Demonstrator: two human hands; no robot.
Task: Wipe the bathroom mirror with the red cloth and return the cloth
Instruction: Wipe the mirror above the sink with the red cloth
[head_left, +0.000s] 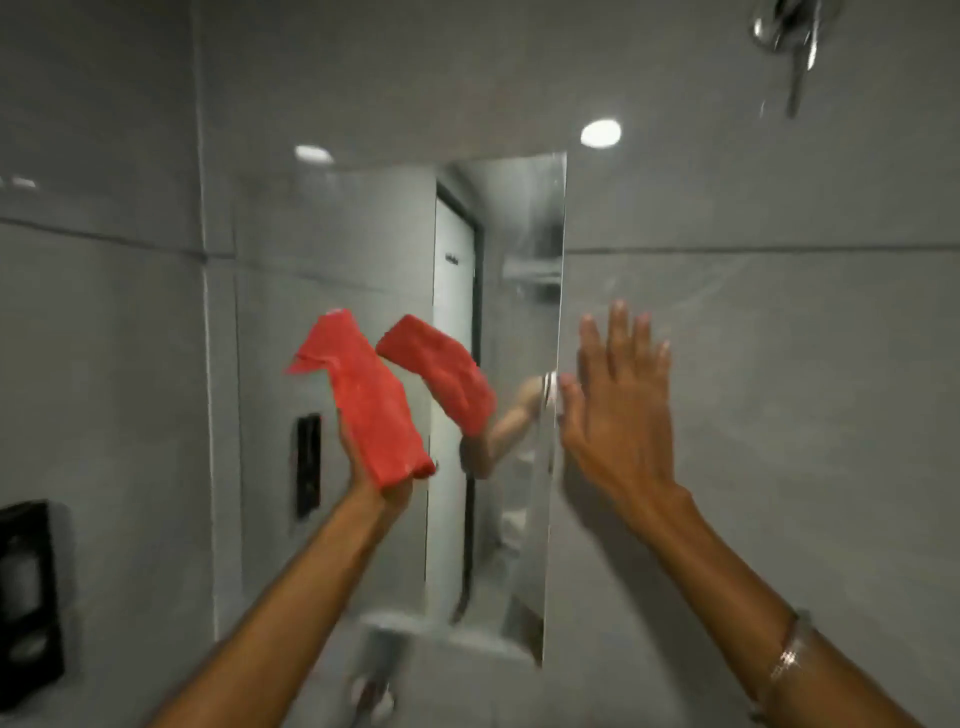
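Note:
The bathroom mirror hangs on the grey tiled wall straight ahead, its right edge near the picture's middle. My left hand grips the lower end of the folded red cloth, which stands up in front of the mirror's lower half. The cloth's reflection shows in the glass just right of it. Whether the cloth touches the glass I cannot tell. My right hand is spread flat, fingers up, at the wall beside the mirror's right edge. It holds nothing.
A black dispenser is fixed to the left wall, low down. A chrome shower fitting juts out at the top right. A blurred tap shows below the mirror. The mirror reflects a door frame and tiles.

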